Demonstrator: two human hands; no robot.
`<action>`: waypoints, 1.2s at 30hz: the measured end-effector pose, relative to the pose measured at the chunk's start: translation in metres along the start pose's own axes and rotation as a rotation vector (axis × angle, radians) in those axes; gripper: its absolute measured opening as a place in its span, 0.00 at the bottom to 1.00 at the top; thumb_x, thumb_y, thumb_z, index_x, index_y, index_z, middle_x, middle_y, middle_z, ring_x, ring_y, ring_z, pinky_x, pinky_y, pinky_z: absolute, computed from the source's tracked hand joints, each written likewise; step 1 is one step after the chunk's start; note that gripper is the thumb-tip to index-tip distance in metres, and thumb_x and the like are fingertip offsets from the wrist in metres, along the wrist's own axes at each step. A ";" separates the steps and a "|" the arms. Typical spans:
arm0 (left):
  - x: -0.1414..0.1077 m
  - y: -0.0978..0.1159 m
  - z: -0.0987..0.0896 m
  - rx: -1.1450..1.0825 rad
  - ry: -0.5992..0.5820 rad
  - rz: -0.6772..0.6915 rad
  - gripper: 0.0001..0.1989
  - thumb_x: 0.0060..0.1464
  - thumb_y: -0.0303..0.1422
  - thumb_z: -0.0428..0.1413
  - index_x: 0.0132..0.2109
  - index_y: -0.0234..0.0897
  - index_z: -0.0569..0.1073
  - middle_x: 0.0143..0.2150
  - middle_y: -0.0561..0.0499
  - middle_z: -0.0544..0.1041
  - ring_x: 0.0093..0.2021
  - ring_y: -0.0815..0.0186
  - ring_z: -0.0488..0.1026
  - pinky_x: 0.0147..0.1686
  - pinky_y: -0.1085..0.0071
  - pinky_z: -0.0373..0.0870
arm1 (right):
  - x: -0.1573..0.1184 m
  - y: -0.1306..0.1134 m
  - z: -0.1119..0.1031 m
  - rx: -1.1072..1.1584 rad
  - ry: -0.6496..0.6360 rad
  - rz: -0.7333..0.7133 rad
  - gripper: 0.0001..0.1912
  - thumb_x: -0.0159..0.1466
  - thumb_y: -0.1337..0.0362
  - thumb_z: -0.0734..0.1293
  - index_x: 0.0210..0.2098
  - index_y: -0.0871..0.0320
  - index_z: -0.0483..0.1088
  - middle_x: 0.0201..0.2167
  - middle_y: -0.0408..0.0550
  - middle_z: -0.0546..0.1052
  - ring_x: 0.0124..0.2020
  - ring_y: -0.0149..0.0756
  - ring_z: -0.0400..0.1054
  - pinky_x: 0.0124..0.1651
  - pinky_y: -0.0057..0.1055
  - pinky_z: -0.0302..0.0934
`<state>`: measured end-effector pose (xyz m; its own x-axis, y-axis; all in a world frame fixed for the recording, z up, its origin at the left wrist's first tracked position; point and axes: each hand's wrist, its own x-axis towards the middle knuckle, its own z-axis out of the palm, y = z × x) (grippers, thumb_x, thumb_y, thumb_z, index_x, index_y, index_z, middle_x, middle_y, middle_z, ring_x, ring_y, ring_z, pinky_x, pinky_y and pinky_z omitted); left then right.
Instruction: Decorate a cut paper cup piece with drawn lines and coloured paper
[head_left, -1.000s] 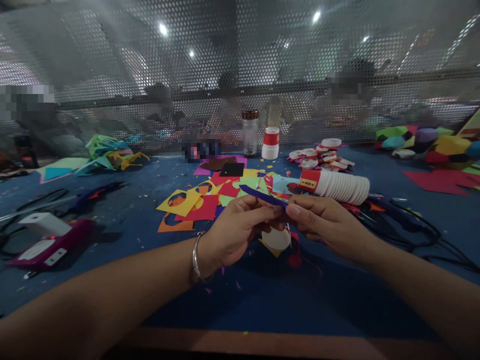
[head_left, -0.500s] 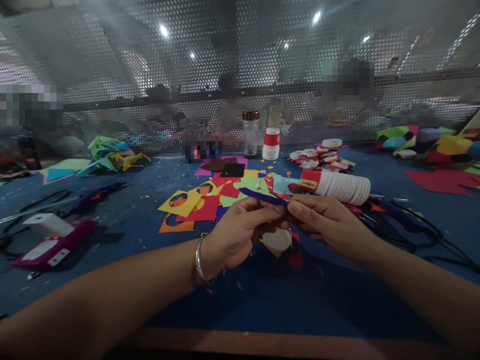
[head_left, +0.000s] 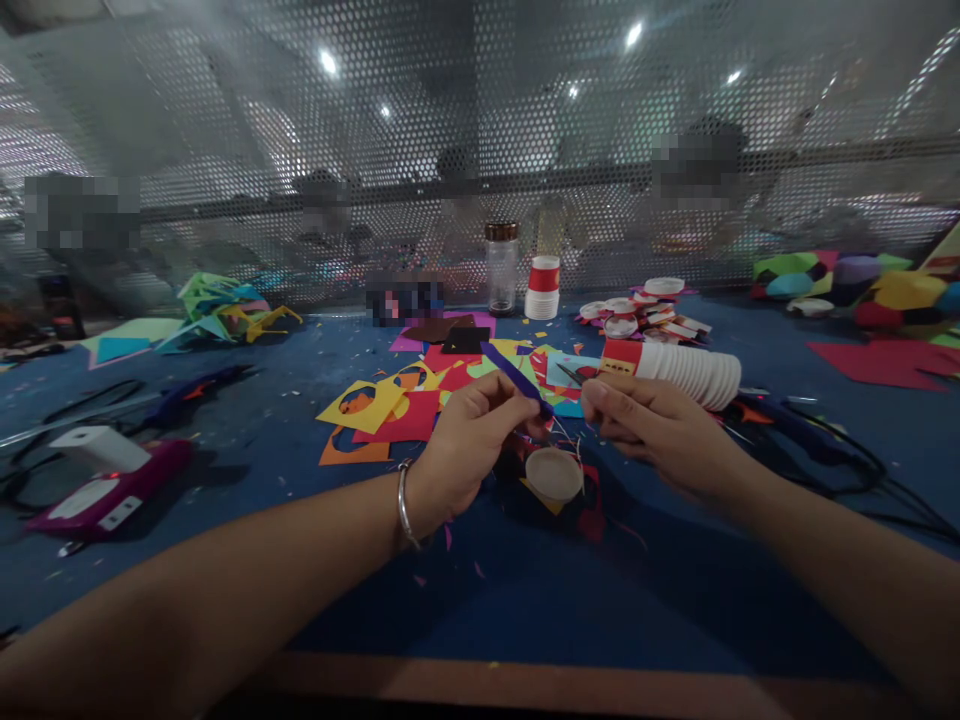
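A dark blue paper strip [head_left: 514, 375] is pinched between the thumb and fingers of my left hand [head_left: 474, 435], slanting up and away. My right hand [head_left: 649, 425], a little to the right and apart from the strip, is closed on a thin pointed metal tool [head_left: 571, 374], perhaps scissors; its rest is hidden in the fingers. Below and between both hands sits a round white cup piece [head_left: 554, 474] with yellow and red paper around it. Cut paper sheets [head_left: 409, 415] in several colours lie beyond my left hand.
A stack of paper cups [head_left: 686, 372] lies behind my right hand. Farther back stand a glass jar [head_left: 502, 270] and upright cups [head_left: 542, 290]. A magenta power strip [head_left: 112, 495] is at left; blue glue guns [head_left: 802, 430] and cables flank both sides.
My hands have moved apart, my left hand slightly left and my right hand slightly right. The blue strip now tilts more steeply, and the metal tip and white cup piece show more fully.
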<state>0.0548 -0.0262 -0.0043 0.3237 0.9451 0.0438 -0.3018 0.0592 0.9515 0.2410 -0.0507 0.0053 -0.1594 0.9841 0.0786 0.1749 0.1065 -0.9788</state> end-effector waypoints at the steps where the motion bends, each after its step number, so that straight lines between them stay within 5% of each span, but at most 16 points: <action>1: 0.001 0.000 -0.001 0.025 0.002 0.017 0.06 0.47 0.28 0.61 0.29 0.36 0.69 0.24 0.56 0.74 0.25 0.71 0.72 0.27 0.74 0.68 | 0.001 0.000 -0.001 -0.011 0.006 0.006 0.29 0.58 0.36 0.69 0.26 0.58 0.64 0.18 0.32 0.51 0.18 0.22 0.41 0.18 0.24 0.34; 8: 0.002 0.003 -0.002 0.141 -0.078 -0.059 0.03 0.49 0.26 0.56 0.30 0.36 0.68 0.23 0.57 0.73 0.24 0.71 0.74 0.28 0.74 0.71 | 0.000 0.000 -0.001 -0.088 -0.025 -0.011 0.29 0.59 0.36 0.68 0.25 0.57 0.63 0.18 0.32 0.50 0.19 0.22 0.41 0.19 0.25 0.35; 13: 0.001 0.002 -0.003 0.253 -0.123 0.043 0.04 0.51 0.27 0.57 0.31 0.36 0.69 0.25 0.57 0.72 0.25 0.73 0.71 0.28 0.76 0.68 | -0.001 -0.003 0.002 -0.105 -0.085 -0.082 0.25 0.62 0.41 0.68 0.27 0.57 0.65 0.20 0.34 0.53 0.19 0.23 0.41 0.21 0.27 0.38; 20: -0.002 0.000 -0.001 0.119 -0.187 0.026 0.07 0.50 0.31 0.61 0.31 0.36 0.70 0.22 0.58 0.72 0.22 0.74 0.70 0.25 0.77 0.64 | -0.004 -0.013 0.008 -0.124 -0.064 -0.150 0.19 0.58 0.49 0.74 0.26 0.57 0.67 0.21 0.35 0.60 0.21 0.25 0.48 0.24 0.28 0.47; 28: -0.005 0.007 -0.001 -0.033 -0.187 -0.082 0.07 0.50 0.29 0.62 0.31 0.36 0.69 0.24 0.58 0.73 0.23 0.73 0.75 0.24 0.78 0.65 | -0.004 -0.015 0.004 -0.152 -0.051 -0.169 0.19 0.60 0.47 0.71 0.27 0.56 0.67 0.20 0.35 0.59 0.20 0.25 0.48 0.23 0.28 0.46; 31: 0.000 0.011 -0.005 -0.107 -0.168 -0.199 0.06 0.56 0.31 0.57 0.32 0.36 0.70 0.25 0.55 0.76 0.23 0.71 0.75 0.24 0.77 0.67 | -0.004 -0.014 0.001 -0.180 -0.041 -0.186 0.19 0.60 0.48 0.71 0.27 0.57 0.67 0.21 0.36 0.60 0.21 0.25 0.49 0.23 0.28 0.46; 36: 0.009 0.017 -0.014 -0.061 -0.282 -0.503 0.22 0.65 0.39 0.44 0.29 0.32 0.74 0.21 0.50 0.74 0.17 0.72 0.71 0.17 0.78 0.63 | -0.002 -0.011 -0.004 -0.300 -0.034 -0.217 0.17 0.60 0.50 0.71 0.26 0.57 0.68 0.22 0.38 0.61 0.24 0.28 0.53 0.26 0.28 0.50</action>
<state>0.0400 -0.0126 0.0084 0.6646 0.6741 -0.3223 -0.0969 0.5054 0.8574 0.2433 -0.0534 0.0163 -0.2554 0.9292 0.2671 0.4097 0.3543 -0.8406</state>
